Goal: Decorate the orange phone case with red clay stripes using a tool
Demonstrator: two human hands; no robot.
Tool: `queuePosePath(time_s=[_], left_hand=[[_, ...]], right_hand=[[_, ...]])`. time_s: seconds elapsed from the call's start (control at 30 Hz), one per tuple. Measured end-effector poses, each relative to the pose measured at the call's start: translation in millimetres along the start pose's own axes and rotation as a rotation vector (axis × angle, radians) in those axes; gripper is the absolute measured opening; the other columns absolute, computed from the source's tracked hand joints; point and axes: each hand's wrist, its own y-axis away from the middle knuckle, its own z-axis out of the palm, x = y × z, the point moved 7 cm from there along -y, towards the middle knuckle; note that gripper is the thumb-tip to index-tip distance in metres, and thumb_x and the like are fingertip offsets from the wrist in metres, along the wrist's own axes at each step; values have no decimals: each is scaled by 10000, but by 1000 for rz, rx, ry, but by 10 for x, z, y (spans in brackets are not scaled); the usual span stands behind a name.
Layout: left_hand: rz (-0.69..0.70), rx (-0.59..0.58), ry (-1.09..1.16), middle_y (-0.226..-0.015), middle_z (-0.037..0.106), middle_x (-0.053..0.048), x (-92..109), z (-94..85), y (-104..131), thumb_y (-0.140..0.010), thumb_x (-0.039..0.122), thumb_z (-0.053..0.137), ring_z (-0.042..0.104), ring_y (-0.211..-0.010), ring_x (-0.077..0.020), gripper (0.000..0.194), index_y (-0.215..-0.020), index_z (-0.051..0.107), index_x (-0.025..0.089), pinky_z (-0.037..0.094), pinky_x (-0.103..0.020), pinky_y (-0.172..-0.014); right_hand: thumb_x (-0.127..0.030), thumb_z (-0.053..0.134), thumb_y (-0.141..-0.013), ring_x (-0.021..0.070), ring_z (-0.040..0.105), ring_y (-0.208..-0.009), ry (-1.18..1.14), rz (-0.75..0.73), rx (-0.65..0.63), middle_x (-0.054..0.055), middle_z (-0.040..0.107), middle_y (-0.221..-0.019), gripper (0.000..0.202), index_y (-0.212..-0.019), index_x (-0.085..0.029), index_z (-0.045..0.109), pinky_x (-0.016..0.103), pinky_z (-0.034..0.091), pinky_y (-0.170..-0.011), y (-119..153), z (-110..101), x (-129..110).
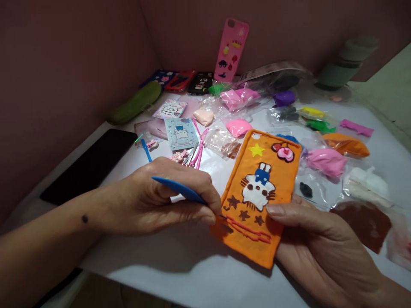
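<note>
My left hand [173, 201] pinches a blue pointed tool [178, 188]; its working end is at the lower left of an orange phone case [237, 179]. My right hand [314, 235] holds that case from the right side, thumb on its face and the other fingers behind it, hidden. The case is tilted and bears a white cat figure in blue [257, 190], a yellow star [257, 150], pink and red cherries [285, 153], several brown stars and red strips [248, 231] near the lower end.
Bags of coloured clay [326, 161] lie across the white table [154, 261]. A black slab [91, 167] is at left, with a blue card [181, 133] and pink scissors [199, 147] nearer the middle. A pink case [231, 49] leans upright on the back wall; a bottle [346, 64] stands back right.
</note>
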Motion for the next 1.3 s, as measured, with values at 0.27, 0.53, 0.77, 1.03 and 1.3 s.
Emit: queuePosePath(time_s=[0.27, 0.53, 0.77, 1.03, 1.3], left_hand=[[-55, 21, 35, -742, 706, -23, -6, -28, 8, -881, 56, 676, 661, -673, -102, 91, -839, 694, 136, 521, -132, -654], [-31, 26, 50, -756, 717, -42, -8, -34, 11, -869, 57, 690, 664, -694, -105, 80, -865, 701, 136, 519, -135, -679], [-15, 4, 52, -764, 723, -56, 0, -21, 7, -878, 54, 684, 657, -688, -108, 71, -878, 700, 123, 508, -143, -672], [-2, -18, 49, -764, 718, -57, 3, -16, 18, -882, 42, 680, 657, -696, -96, 62, -865, 699, 99, 494, -127, -684], [-16, -24, 36, -778, 724, -58, -22, -10, -3, -878, 25, 673, 664, -715, -90, 79, -876, 706, 97, 492, -110, -705]], right_hand=[[-108, 704, -772, 297, 700, -1128, 30, 9, 7, 17, 778, -1114, 629, -1349, -337, 606, 468, 551, -1035, 4, -62, -21], [-74, 697, -762, 304, 707, -1121, 1, -15, 38, 34, 785, -1089, 709, -1414, -309, 552, 471, 553, -1030, -13, -43, -16], [-68, 681, -780, 293, 713, -1110, -8, -10, 37, 32, 790, -1067, 701, -1422, -313, 543, 450, 567, -1007, -10, -27, -19], [-68, 692, -766, 286, 719, -1099, -3, -12, 39, 70, 781, -1112, 739, -1453, -272, 513, 446, 556, -1018, -20, -39, -12], [-64, 666, -790, 287, 729, -1057, -9, 1, 19, 83, 776, -1123, 660, -1412, -259, 566, 427, 600, -943, -40, -26, 2]])
